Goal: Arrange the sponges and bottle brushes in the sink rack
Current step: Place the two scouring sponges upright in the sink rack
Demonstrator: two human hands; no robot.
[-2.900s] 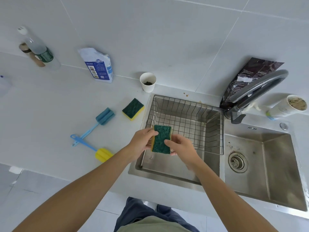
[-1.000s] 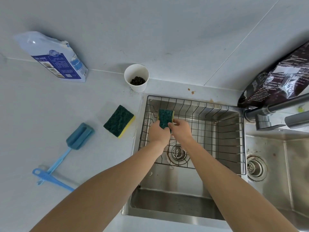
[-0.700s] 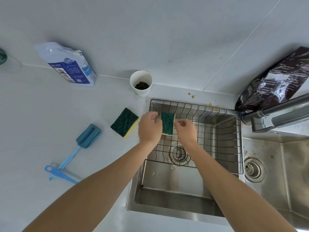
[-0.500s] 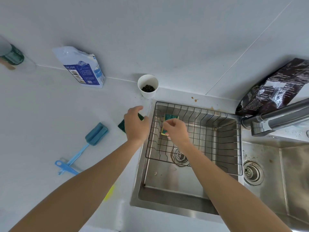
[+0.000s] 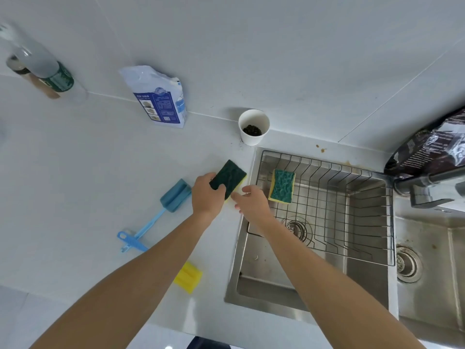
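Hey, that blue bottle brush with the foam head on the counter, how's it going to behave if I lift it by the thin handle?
The blue bottle brush with the foam head probably feels light: thin plastic stem, spongy head. The bulky head sits at one end, so it may droop or swing from a handle grip. It lies flat and crosses the yellow-headed bottle brush near the handles, so lifting may nudge that one.

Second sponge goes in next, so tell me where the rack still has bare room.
The wire rack holds only one sponge, leaning in its far-left corner. Everything right of it, toward the faucet, is bare grid, and so is the near strip. The crowded spot is the left rim, where the left hand and right hand meet around the second sponge.
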